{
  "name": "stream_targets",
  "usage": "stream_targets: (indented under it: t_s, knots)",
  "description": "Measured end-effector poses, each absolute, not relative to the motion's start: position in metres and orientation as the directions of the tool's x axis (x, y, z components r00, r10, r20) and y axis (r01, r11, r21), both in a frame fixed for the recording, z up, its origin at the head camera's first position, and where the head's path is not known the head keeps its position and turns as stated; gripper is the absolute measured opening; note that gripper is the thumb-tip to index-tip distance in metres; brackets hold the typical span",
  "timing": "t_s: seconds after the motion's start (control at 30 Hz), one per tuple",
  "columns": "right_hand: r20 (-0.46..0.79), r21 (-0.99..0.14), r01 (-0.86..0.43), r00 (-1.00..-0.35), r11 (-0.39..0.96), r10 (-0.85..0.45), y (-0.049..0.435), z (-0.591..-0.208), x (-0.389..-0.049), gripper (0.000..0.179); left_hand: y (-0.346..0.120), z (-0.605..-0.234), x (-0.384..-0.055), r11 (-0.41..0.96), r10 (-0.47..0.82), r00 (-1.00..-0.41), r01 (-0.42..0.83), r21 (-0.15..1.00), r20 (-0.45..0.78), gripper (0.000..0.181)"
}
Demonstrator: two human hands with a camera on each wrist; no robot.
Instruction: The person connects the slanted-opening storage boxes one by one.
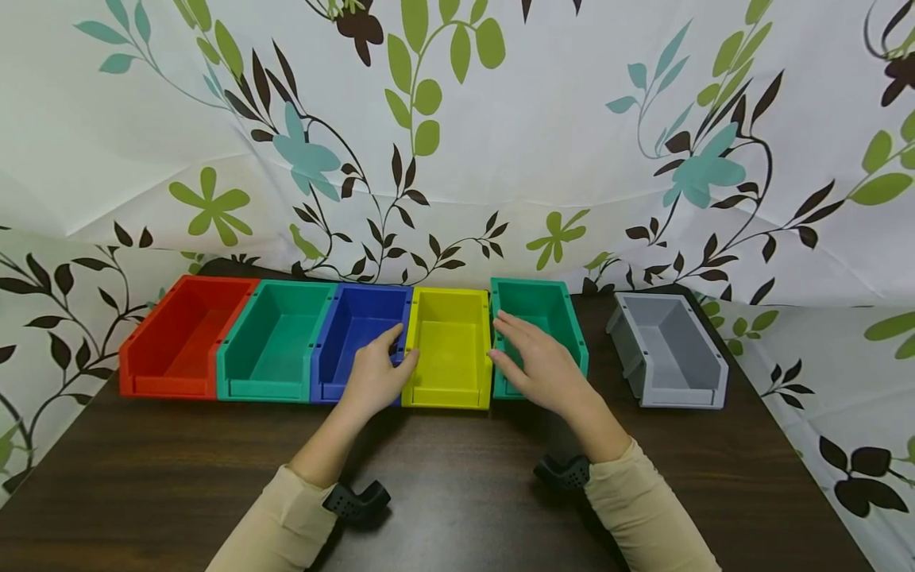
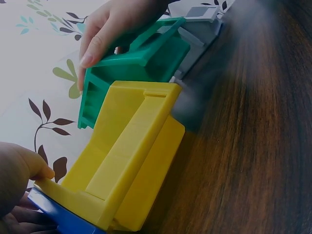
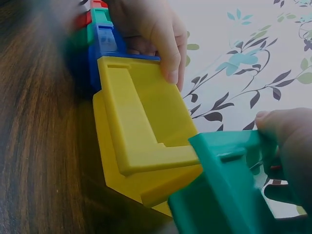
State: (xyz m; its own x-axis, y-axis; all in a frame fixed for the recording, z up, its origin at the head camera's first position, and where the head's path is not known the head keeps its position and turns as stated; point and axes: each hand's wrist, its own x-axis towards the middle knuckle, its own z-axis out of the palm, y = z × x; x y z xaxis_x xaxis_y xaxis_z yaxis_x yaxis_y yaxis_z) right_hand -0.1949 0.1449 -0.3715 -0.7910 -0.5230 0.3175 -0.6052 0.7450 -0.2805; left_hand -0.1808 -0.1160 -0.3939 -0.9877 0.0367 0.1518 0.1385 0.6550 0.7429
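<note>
A yellow plastic storage bin [image 1: 450,349] stands between a blue bin [image 1: 356,322] and a green bin [image 1: 534,299]. My left hand [image 1: 373,375] pinches the adjoining walls of the blue and yellow bins, thumb on the yellow rim and fingers on the blue side. On the other side, my right hand [image 1: 542,367] grips the left wall of the green bin, its thumb at the rim and its other fingers reaching inside. In the right wrist view, the green bin [image 3: 229,170] sits close beside the yellow bin [image 3: 141,161], slightly askew to it.
Left of the blue bin, a second green bin [image 1: 279,342] and a red bin [image 1: 193,334] continue the row. A grey bin [image 1: 672,349] stands apart at the right. All rest on a dark wooden table [image 1: 457,492] before a leaf-patterned cloth [image 1: 500,159].
</note>
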Motion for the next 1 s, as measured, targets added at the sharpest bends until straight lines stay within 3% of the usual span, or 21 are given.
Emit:
stream_targets:
  t_s: [1.0]
  knots:
    - [0.272, -0.282, -0.577, -0.814, 0.766, -0.513, 0.1428, -0.3786, -0.1968, 0.055, -0.1154, -0.3955, -0.1809, 0.656, 0.031, -0.987, 0.141, 0.741, 0.160, 0.056]
